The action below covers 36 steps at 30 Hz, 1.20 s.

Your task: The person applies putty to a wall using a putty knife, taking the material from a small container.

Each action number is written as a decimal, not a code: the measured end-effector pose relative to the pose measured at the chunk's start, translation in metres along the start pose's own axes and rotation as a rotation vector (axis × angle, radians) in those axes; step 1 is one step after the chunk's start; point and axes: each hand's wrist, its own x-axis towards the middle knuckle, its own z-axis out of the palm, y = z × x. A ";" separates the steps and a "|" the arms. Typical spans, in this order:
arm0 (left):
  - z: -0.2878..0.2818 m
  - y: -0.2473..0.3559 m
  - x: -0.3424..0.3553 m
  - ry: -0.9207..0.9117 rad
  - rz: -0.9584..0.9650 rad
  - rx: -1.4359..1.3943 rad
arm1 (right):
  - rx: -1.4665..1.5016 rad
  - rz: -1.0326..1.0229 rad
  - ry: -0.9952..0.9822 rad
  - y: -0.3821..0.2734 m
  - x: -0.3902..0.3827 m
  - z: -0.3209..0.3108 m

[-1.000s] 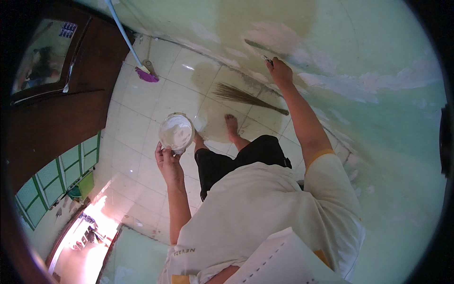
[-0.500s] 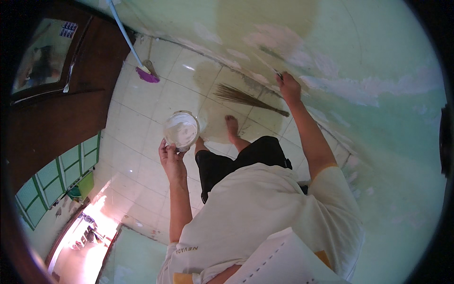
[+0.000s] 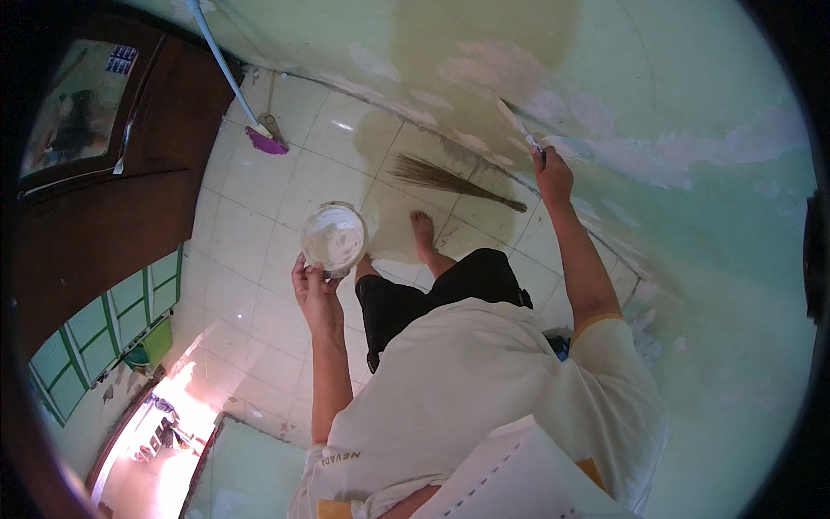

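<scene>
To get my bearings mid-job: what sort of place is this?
Likely a room in a home, under repair: patchy green wall, twig broom on the tiled floor, tub of whitish paste in the left hand.

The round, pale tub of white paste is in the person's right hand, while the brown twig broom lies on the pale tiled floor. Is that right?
Wrong hand: the head view shows the round, pale tub of white paste in the person's left hand. The brown twig broom does lie on the pale tiled floor.
</scene>
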 end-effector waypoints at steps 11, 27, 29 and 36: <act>0.022 0.009 -0.008 -0.042 -0.005 0.058 | -0.012 0.057 -0.263 -0.058 0.057 0.000; 0.087 0.067 -0.007 -0.438 -0.100 0.137 | 0.439 0.606 -0.179 0.005 -0.216 -0.106; 0.092 0.072 -0.009 -0.493 -0.106 0.177 | 0.586 0.772 -0.156 -0.001 -0.257 -0.104; 0.111 0.096 -0.009 -0.624 -0.129 0.209 | 1.042 1.296 -0.011 -0.043 -0.321 -0.098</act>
